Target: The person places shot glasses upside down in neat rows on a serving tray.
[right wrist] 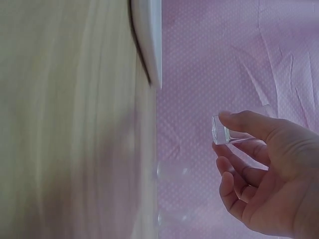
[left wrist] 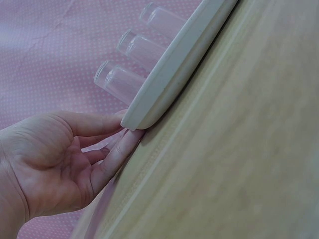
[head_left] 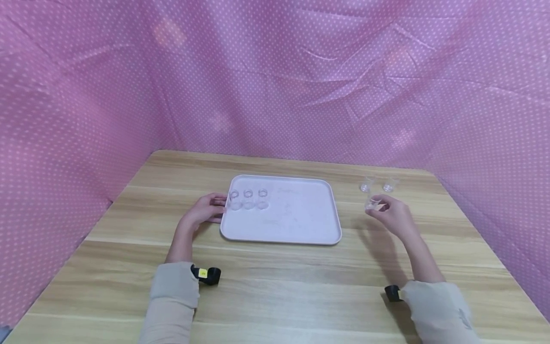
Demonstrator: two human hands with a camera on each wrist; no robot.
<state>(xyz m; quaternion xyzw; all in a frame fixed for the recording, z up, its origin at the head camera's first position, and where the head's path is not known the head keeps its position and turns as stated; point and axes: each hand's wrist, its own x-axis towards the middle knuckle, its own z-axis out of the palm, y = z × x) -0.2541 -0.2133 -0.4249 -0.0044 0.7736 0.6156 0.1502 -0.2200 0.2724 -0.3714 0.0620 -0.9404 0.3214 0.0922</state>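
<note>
My left hand (head_left: 205, 210) pinches the left edge of a white rectangular tray (head_left: 296, 220), thumb on the rim and fingers beneath it in the left wrist view. Three small clear shot glasses stand in a row at the tray's left side, thick bases up; the nearest glass (left wrist: 117, 82) is close to my thumb. My right hand (head_left: 393, 215) holds another clear shot glass (right wrist: 234, 130) between thumb and fingers, raised above the table to the right of the tray. That glass has its thick base pointing down towards the table.
Two more clear shot glasses, one on the left (head_left: 365, 185) and one on the right (head_left: 389, 185), stand on the wooden table (head_left: 275, 291) just beyond my right hand. Pink dotted cloth (head_left: 275, 86) hangs around the table's back and sides.
</note>
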